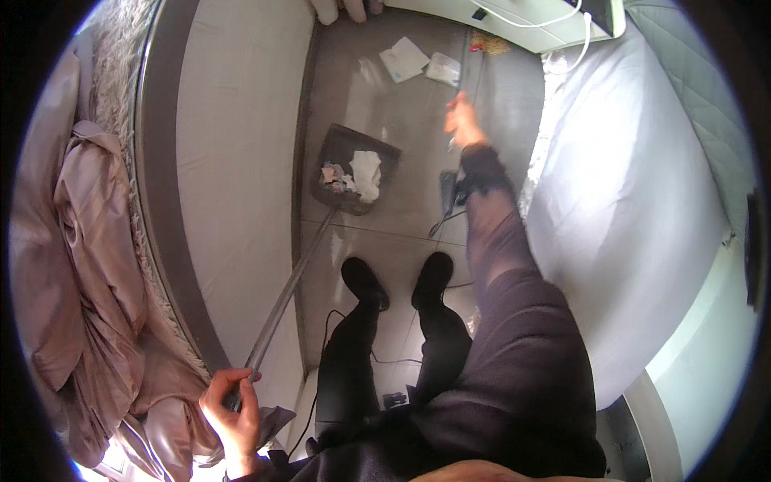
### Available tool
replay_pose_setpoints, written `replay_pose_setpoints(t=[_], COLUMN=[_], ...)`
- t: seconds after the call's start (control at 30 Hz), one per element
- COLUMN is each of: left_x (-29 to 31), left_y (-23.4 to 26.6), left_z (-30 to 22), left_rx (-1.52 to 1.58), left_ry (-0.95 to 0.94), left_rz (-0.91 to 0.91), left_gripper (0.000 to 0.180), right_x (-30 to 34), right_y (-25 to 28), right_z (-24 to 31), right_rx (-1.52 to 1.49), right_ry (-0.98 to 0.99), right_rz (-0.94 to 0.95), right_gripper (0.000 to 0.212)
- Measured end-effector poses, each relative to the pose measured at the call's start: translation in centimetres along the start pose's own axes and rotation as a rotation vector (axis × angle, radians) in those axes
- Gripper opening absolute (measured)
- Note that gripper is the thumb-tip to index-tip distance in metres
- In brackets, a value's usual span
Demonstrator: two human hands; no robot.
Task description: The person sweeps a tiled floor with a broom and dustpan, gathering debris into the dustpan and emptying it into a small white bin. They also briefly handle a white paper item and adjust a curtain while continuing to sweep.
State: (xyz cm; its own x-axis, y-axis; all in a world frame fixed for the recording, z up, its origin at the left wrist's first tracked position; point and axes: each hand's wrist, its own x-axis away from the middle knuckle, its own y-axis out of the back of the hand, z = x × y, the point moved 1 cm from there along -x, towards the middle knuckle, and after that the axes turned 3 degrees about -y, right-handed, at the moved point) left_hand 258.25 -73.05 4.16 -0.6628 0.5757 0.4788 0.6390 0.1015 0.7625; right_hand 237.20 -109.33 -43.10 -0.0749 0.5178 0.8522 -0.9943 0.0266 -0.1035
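The pan (345,145) appears to sit on the floor (418,161), carrying a crumpled white tissue (367,175) and, left of that, a clump of small scraps (337,178). The load looks light and loose, so a sharp tug or twist on the pan could scatter it. Its long handle (289,293) slants back toward the person, left of the feet, and the left hand (233,411) grips it near its end; held so far from the pan, a small slip of the fingers would probably swing or tip it. Beyond the pan and to its right, the right hand (463,122) is stretched out, blurred, with fingers that seem partly curled; whether it grips anything I can't make out. Farther beyond the pan lie two white pads (404,59), and past them to the right a red and yellow patch (488,44), too small to identify. The pads look flat enough to be pushed past the pan if approached from the wrong side. Just right of the pan, a grey thing (447,191) by the sleeve could get in the way. On the near side of the pan stand the shoes (365,283), with a thin black cable (399,361) behind them; stepping back might snag it and jerk the handle.
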Motion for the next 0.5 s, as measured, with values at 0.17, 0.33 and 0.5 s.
replay_pose_setpoints(t=[0.17,0.33,0.5], left_x=[-0.2,-0.1,0.1], left_y=[0.1,-0.1,-0.2], left_z=[-0.1,0.5,1.1], left_rx=[0.027,0.036,0.062], left_ry=[-0.032,-0.082,-0.118], left_rz=[0.034,0.027,0.022], left_gripper=[0.010,0.009,0.008], right_x=[14.1,28.5,26.6], right_y=[0.4,4.0,7.0], right_z=[-11.7,-14.1,-7.3], right_rx=[-0.029,-0.073,0.173], right_ry=[-0.254,-0.297,-0.162], right_rz=[-0.097,0.009,-0.133], right_gripper=[0.047,0.042,0.044])
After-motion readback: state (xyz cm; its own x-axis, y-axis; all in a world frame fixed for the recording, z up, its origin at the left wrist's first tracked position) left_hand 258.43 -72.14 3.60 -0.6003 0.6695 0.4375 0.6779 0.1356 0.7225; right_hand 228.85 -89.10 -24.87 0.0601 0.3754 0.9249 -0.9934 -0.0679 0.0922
